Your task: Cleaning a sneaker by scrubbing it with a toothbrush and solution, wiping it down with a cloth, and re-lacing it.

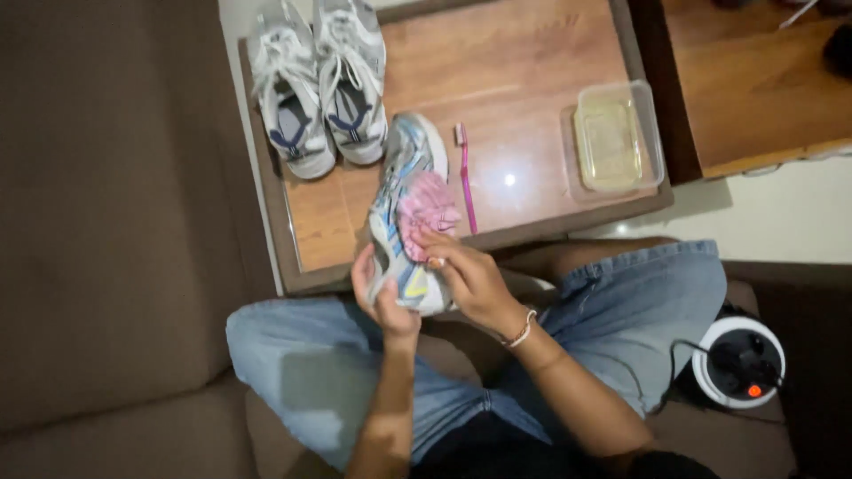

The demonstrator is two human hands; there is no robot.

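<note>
I sit cross-legged in blue jeans at a low wooden table [524,80]. My left hand [380,297] grips the heel end of a white and blue sneaker [399,173], which is held up over the table's near edge. My right hand [466,275], with a bracelet at the wrist, presses a pink cloth [428,208] against the sneaker's side. A pink toothbrush [465,177] lies on the table just right of the sneaker.
A pair of white and grey sneakers [318,84] stands at the table's far left. A clear plastic container [614,135] sits at the right. A brown sofa [106,222] fills the left. A round white device with a cable [738,359] rests by my right knee.
</note>
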